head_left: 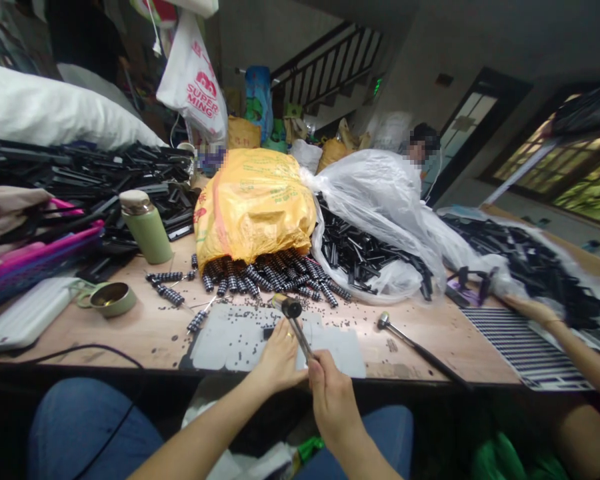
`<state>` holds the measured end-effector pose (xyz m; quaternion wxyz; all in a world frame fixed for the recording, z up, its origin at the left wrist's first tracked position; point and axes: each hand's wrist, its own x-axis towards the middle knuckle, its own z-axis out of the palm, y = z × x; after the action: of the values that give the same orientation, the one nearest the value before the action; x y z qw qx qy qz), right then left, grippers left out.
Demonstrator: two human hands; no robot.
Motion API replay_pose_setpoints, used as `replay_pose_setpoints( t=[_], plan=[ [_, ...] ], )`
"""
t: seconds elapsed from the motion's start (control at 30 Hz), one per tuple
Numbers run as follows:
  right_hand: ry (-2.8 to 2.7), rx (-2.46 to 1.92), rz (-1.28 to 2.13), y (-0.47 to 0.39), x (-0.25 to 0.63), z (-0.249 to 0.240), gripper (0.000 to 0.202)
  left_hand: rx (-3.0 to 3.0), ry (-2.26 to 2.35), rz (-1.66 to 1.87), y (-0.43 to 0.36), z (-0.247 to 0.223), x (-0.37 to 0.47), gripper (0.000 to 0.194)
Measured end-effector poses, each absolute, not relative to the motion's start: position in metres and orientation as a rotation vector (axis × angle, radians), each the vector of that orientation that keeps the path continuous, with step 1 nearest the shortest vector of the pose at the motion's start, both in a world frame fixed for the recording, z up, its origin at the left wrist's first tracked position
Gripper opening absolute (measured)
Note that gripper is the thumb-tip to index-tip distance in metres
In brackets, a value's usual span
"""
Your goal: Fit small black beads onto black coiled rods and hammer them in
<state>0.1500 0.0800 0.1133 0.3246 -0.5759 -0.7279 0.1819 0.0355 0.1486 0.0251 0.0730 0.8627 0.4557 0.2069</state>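
Observation:
My right hand (333, 393) is closed round the metal handle of a small hammer (300, 333). Its round black head is raised over the fingers of my left hand (283, 357). That hand rests low over a grey-white board (220, 337), its fingers closed at a small black piece (269, 332) and partly hidden by the hammer. Tiny dark bits are scattered over the board and the wood around it. Just behind lie many black-and-white ribbed rods (265, 275), partly under a yellow sack (255, 207). A second hammer (415, 347) lies to the right.
Black plastic parts spill from a clear bag (375, 180) and pile up on both sides. A green bottle (147, 230), a cup (113, 300) and a white box (30, 313) stand left. Another person's arm (565, 333) reaches over a striped sheet (525, 347) at right.

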Motion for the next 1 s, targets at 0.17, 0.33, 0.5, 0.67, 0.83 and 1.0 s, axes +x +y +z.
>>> replay_pose_setpoints(
  t=[0.17,0.33,0.5,0.67,0.83,1.0],
  plan=[
    [-2.251,-1.802,0.316,0.097,0.142,0.084,0.034,2.649,1.374,0.470,0.156,0.023,0.034,0.071],
    [-2.219,-1.836,0.292,0.101,0.162,0.082,0.036,2.639,1.449,0.451,0.168,0.037,0.035,0.045],
    [-2.046,-1.953,0.132,0.104,0.221,0.079,0.043,2.517,1.535,0.498,0.143,0.053,0.038,0.033],
    [-2.045,-2.185,-0.101,0.116,0.277,0.052,0.039,2.224,2.038,0.684,0.183,0.070,-0.002,0.038],
    [-2.028,-1.882,-0.211,0.140,0.283,0.040,0.032,1.878,2.512,0.469,0.274,0.075,-0.042,0.031],
    [-1.974,-1.644,-0.083,0.188,0.266,0.056,0.023,1.990,2.420,0.373,0.290,0.066,-0.038,0.027]
  ],
)
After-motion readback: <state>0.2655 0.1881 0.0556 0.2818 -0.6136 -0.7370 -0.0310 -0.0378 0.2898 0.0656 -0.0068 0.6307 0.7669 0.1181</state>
